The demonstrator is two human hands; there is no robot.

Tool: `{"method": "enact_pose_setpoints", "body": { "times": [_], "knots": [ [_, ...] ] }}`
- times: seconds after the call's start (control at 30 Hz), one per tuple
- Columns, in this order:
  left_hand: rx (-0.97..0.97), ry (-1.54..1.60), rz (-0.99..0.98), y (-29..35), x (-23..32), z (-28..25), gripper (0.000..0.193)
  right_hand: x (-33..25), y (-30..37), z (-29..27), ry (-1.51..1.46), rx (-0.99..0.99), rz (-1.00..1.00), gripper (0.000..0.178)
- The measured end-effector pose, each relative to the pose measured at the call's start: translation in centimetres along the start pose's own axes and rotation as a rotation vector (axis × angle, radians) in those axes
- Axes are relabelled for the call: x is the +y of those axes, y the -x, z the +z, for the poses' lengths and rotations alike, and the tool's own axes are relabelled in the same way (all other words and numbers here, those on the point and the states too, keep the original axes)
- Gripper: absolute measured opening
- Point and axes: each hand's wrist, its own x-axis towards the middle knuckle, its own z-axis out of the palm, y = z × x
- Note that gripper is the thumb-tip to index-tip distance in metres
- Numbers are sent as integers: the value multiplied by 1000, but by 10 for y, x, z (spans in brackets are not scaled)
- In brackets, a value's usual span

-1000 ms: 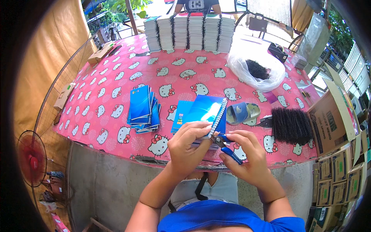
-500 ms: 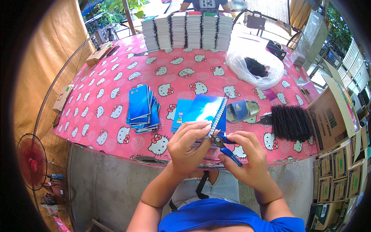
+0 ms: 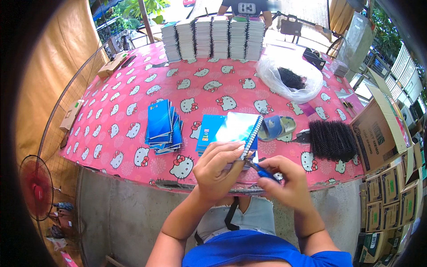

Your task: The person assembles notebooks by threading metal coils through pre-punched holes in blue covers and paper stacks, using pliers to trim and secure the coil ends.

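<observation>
Pinching the lower end of the spiral notebook (image 3: pixel 240 127) between thumb and pressed-together fingers of the left hand (image 3: pixel 217 167), over the near edge of the pink tablecloth (image 3: pixel 200 93). Gripping, with bent fingers of the right hand (image 3: pixel 288 181), the blue-handled pliers (image 3: pixel 266 172), at five o'clock from the notebook, tips at the bottom of its coil (image 3: pixel 254 137); too blurred to tell open jaws from closed. From the notebook at nine, partly overlapped, a lighter blue notebook (image 3: pixel 211 124) with multicoloured lettering turned sideways; farther out at nine, a blue notebook stack (image 3: pixel 160 120) with small lettering high on the top cover. At three, a blue slipper (image 3: pixel 276 129), black coils (image 3: pixel 333 141) and a carton (image 3: pixel 376 144) with dark printed lettering; towards four, smaller brown cartons (image 3: pixel 386 196) with dark print and green labels. At twelve, beyond thick book stacks (image 3: pixel 211 40), a person (image 3: pixel 240 8) in a white-printed dark shirt.
</observation>
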Motion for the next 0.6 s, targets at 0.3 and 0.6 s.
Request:
{"method": "enact_pose_setpoints", "body": {
  "times": [0.3,0.6],
  "knots": [
    [494,-14,-146,-17,-33,-39,24,37,-3,-12,119,351,-101,34],
    [550,-177,-1023,52,-203,-167,40,135,21,-41,1212,652,-81,45]
  ]
}}
